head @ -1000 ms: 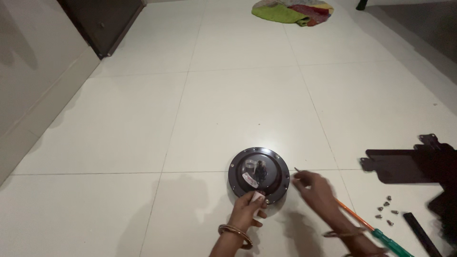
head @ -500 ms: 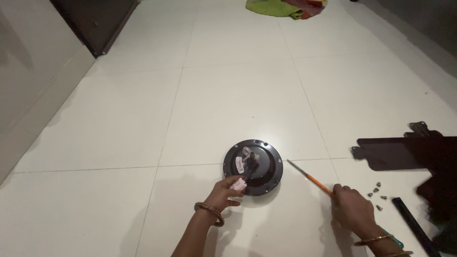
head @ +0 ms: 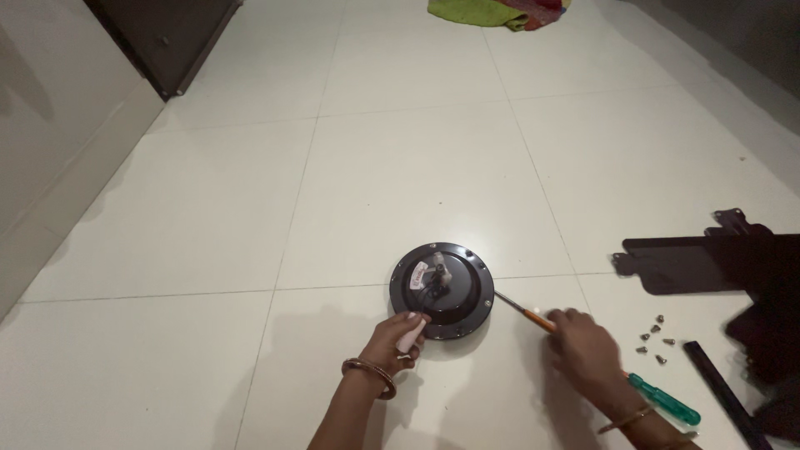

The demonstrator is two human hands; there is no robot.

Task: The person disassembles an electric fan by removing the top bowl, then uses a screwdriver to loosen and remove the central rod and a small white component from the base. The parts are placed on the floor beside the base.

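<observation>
Pale tiled floor [head: 400,167] filling pretty much the whole frame, grout lines crossing just left of centre. Dark cabinet [head: 162,37] up in the upper left corner, light wall panel beside it. Crumpled green and red cloth [head: 496,12] at the top edge, well apart from everything else.

Flat black panels [head: 708,262] along the right edge, with a thin dark strip [head: 721,387] lying diagonally below them toward the lower right.

Round dark motor housing [head: 442,290] sitting on the floor just below centre, screws around the rim, shaft and some wires poking out of the middle.

Left hand [head: 392,340] at the lower centre, touching the near-left rim of the housing, fingers curled shut around a small white pinkish part [head: 410,335]. Brown bangle on that wrist.

Right hand [head: 583,346] in the lower right, closed over the middle of a screwdriver [head: 533,318] with an orange shaft and green handle sticking out behind the wrist. Metal tip pointing at the right rim of the housing, just beside it; can't tell if actually touching.

Little cluster of loose screws [head: 654,337] on the floor right of that hand, between it and the dark strip.
</observation>
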